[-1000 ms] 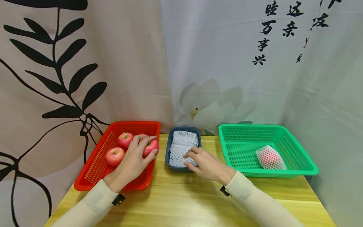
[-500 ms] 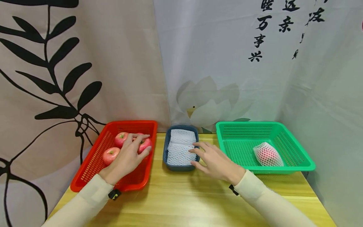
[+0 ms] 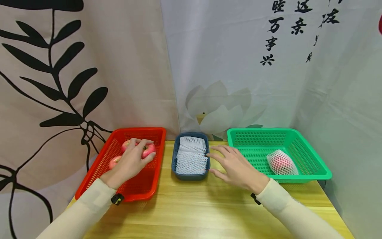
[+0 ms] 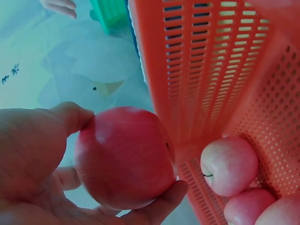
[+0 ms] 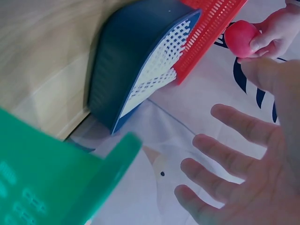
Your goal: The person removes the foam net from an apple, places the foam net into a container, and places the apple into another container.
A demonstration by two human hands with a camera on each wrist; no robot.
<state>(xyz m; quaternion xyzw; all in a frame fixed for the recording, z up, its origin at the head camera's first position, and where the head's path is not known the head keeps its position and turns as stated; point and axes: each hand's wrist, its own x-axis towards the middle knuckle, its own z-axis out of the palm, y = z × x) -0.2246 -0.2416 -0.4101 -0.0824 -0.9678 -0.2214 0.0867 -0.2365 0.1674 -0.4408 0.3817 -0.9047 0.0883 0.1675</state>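
Note:
A red apple (image 3: pixel 148 151) is gripped in my left hand (image 3: pixel 130 162), over the red basket (image 3: pixel 159 166). In the left wrist view, thumb and fingers wrap round the apple (image 4: pixel 126 159) beside the basket's wall, above several other apples (image 4: pixel 229 166). My right hand (image 3: pixel 235 167) holds nothing, its fingers spread and slightly bent. It hovers between the dark blue box (image 3: pixel 191 177) and the green basket (image 3: pixel 298 179). White foam nets (image 3: pixel 192 157) lie flat in the blue box. An apple in a foam net (image 3: pixel 282 162) sits in the green basket.
All three containers stand in a row on a wooden table (image 3: pixel 185 212), with the blue box in the middle. A printed curtain (image 3: pixel 134 66) hangs right behind them. More cloth (image 3: pixel 349 99) hangs along the right side.
My right hand has drawn back to the right, off the foam nets in the blue box. My left hand has shifted a little left, with the apple still in its grip.

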